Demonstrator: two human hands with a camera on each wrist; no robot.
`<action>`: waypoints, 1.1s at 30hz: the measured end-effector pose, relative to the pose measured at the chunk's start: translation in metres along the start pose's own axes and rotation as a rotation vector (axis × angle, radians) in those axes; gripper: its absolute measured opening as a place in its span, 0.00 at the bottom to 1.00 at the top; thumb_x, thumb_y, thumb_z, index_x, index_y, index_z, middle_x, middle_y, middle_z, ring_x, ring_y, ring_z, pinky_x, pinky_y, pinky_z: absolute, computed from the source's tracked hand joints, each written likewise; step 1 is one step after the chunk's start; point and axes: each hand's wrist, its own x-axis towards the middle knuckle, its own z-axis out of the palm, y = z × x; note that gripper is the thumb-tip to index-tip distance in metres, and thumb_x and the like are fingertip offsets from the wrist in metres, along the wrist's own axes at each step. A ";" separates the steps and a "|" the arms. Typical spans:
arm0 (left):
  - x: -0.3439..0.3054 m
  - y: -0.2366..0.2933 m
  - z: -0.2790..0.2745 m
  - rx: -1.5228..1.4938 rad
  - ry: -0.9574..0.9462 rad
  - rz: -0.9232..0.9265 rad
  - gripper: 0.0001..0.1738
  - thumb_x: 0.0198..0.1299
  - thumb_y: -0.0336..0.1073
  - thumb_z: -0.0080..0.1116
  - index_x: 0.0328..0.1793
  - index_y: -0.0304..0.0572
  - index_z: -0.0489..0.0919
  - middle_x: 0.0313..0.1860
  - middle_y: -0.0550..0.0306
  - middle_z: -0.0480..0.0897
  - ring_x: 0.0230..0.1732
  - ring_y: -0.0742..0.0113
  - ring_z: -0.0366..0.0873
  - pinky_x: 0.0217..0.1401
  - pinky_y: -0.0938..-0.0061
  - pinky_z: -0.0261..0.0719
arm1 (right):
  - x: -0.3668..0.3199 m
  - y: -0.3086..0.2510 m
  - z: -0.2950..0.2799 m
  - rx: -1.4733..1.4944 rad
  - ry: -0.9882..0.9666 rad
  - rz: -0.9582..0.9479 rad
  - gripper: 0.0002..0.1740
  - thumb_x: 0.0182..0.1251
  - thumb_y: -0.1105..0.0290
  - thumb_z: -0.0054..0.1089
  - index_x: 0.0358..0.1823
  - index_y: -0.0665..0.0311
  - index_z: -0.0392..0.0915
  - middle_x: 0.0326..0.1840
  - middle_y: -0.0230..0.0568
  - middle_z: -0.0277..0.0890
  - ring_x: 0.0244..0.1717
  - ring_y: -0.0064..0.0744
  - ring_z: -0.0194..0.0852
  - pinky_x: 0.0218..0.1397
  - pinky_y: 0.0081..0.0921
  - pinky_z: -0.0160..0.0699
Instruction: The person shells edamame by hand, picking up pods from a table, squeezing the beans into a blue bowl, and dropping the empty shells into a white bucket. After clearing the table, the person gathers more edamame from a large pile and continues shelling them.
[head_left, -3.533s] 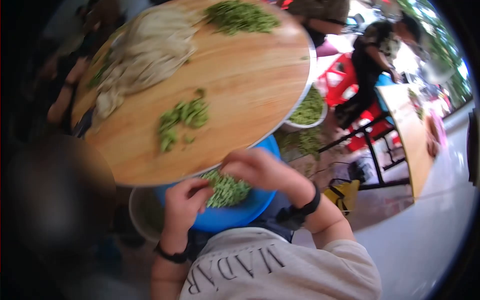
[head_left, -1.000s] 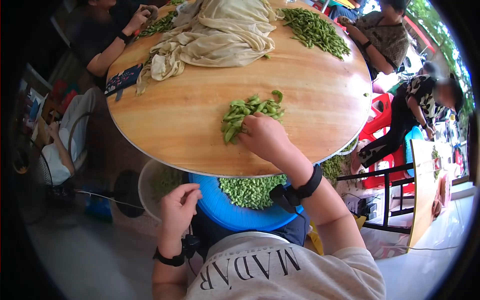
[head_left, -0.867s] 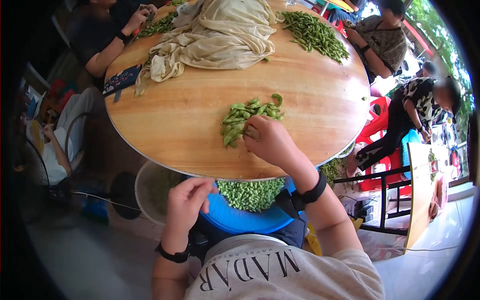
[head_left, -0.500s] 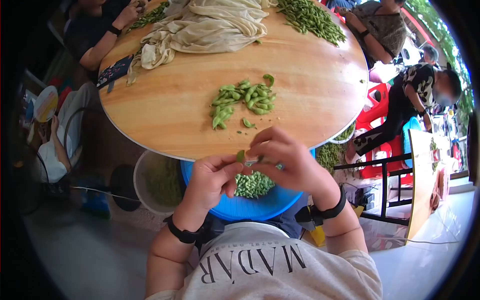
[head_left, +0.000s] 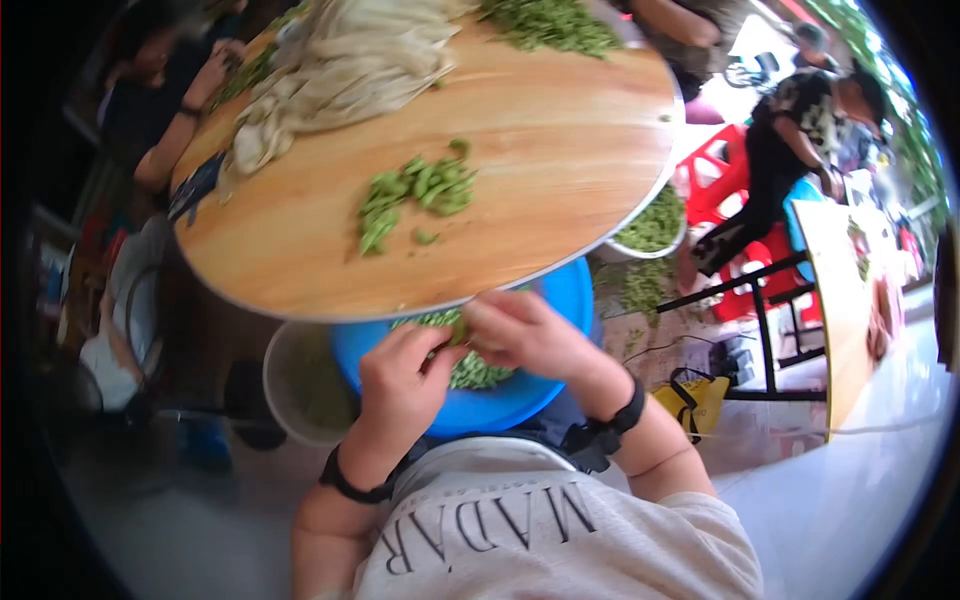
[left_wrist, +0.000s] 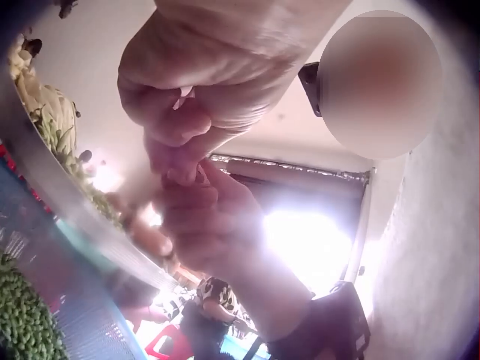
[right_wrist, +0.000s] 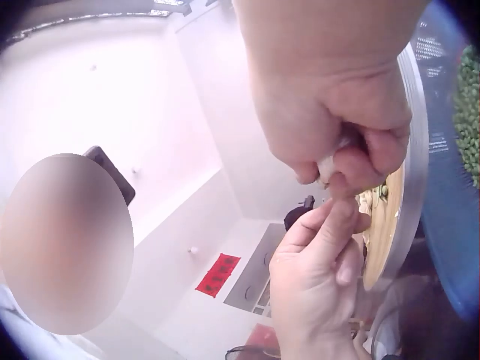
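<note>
Over a blue basin [head_left: 565, 300], my left hand [head_left: 405, 378] and right hand [head_left: 530, 335] meet at the fingertips. A green edamame pod [head_left: 458, 328] shows between them, with the left thumb and fingers pinching it. The right fingers are curled at the pod's other side, partly hiding it. In the right wrist view, both the right hand [right_wrist: 337, 112] and left hand [right_wrist: 311, 277] have bent fingers, tip to tip. Shelled edamame beans [head_left: 480, 374] lie in the basin under the hands. More pods [head_left: 420, 188] are in a small heap on the round wooden table [head_left: 560, 140].
A cream cloth [head_left: 335, 75] and a larger pod heap [head_left: 550, 25] lie farther back on the table. A pale bucket [head_left: 300, 400] stands left of the basin, a pod-filled tub [head_left: 655, 222] to the right. Other people sit or bend around.
My right hand has come back from the pod heap to the left hand over the basin. Both hands now work together at a pod. The head view has turned, shifting the table left.
</note>
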 end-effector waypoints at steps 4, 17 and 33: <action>-0.002 0.008 0.005 0.050 -0.009 0.051 0.09 0.41 0.22 0.65 0.30 0.33 0.78 0.19 0.51 0.73 0.18 0.65 0.69 0.21 0.75 0.66 | -0.012 -0.004 0.003 -0.101 0.057 -0.096 0.17 0.68 0.60 0.48 0.41 0.68 0.74 0.25 0.27 0.70 0.25 0.15 0.65 0.27 0.16 0.67; -0.017 -0.001 0.026 -0.510 -0.027 -0.488 0.05 0.52 0.24 0.60 0.34 0.31 0.77 0.20 0.57 0.76 0.12 0.76 0.67 0.14 0.83 0.64 | -0.012 0.028 0.000 -0.256 0.163 -0.449 0.16 0.68 0.63 0.48 0.27 0.69 0.67 0.17 0.38 0.65 0.20 0.26 0.63 0.24 0.27 0.64; -0.034 -0.036 0.028 -1.017 -0.153 -0.850 0.06 0.58 0.29 0.52 0.30 0.34 0.74 0.18 0.55 0.74 0.10 0.76 0.62 0.11 0.85 0.57 | -0.021 0.063 0.005 -0.625 0.203 -0.642 0.14 0.64 0.64 0.50 0.26 0.67 0.65 0.18 0.51 0.64 0.22 0.54 0.66 0.24 0.40 0.62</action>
